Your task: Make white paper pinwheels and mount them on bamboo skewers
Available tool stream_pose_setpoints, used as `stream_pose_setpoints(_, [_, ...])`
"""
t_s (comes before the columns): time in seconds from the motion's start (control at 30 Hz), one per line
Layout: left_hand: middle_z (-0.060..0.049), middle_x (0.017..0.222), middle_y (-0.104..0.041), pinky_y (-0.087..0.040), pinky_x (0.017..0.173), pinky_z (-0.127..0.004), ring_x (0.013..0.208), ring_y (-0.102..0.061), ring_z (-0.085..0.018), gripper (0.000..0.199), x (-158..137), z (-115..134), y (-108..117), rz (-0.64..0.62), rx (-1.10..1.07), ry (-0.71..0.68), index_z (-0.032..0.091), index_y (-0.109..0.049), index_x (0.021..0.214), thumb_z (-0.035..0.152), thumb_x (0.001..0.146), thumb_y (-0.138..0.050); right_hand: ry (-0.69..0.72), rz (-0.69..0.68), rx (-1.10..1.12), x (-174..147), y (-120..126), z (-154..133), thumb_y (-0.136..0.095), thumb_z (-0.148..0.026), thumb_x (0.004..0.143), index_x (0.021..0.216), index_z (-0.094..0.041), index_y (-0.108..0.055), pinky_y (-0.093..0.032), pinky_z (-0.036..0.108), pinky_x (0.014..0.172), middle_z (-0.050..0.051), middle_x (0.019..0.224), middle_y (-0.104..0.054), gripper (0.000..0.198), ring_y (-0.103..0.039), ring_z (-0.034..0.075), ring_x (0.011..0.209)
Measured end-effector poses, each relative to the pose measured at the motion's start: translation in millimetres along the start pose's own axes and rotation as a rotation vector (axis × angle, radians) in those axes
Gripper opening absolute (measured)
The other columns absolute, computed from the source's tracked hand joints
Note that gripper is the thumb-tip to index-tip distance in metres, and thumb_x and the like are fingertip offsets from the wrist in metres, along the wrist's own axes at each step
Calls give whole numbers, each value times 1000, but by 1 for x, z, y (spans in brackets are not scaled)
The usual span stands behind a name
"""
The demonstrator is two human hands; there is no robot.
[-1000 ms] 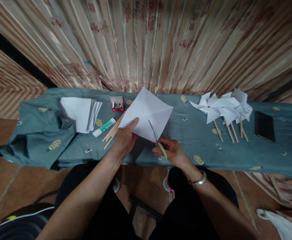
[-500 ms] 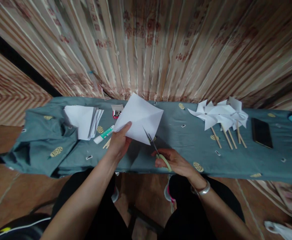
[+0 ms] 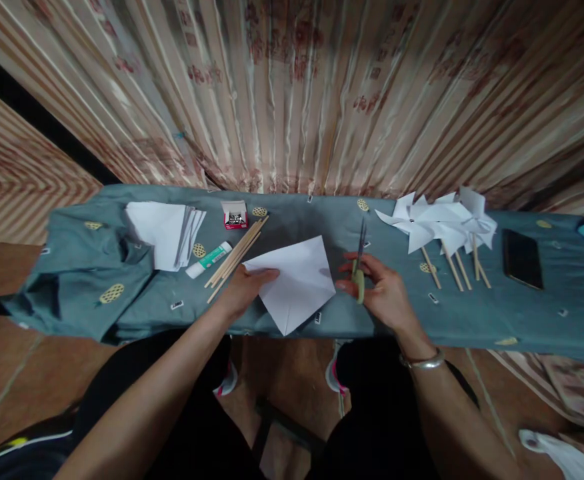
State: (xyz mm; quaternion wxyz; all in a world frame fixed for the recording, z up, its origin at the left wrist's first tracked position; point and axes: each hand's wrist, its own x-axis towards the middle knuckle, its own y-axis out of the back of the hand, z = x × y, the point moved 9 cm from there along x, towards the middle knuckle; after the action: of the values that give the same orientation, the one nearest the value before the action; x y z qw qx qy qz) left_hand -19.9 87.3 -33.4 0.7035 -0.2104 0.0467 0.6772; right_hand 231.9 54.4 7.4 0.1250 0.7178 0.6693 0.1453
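Left hand point(image 3: 242, 291) had the paper point(image 3: 298, 283) pinched in its grip by the 10 o'clock corner, over the bench point(image 3: 472, 320). Right hand point(image 3: 386, 292) had its grip wrapped round the scissors point(image 3: 357, 272), off at the paper's 3 o'clock.

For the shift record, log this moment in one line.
left hand: holding paper | right hand: holding scissors, apart from paper | loose sticks: on cloth | pinwheels: on cloth

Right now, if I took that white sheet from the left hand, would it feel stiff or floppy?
Probably light and rather floppy: the sheet looks like thin paper, and the left hand grips it at just one corner. It may bend most easily along the faint crease near its closest corner. A hard tug could wrinkle it.
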Motion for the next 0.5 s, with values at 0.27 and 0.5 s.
stream_pose_setpoints(0.27, [-9,81,-76,-52,79,-38,82,-69,-28,40,-5,-4,-15,-104,16,83,15,-72,77,37,48,-89,-109,-56,164,3,-27,8,-82,-36,57,85,-19,-69,-48,27,58,-1,68,-69,35,-60,14,60])
stream_pose_setpoints(0.5, [-17,116,-70,-50,90,-43,116,-60,-35,68,-23,9,-44,-353,-265,79,16,-72,103,73,66,-65,-159,261,417,8,-3,14,-82,-42,53,81,-21,-66,-45,26,55,-4,67,-65,38,-52,11,56])
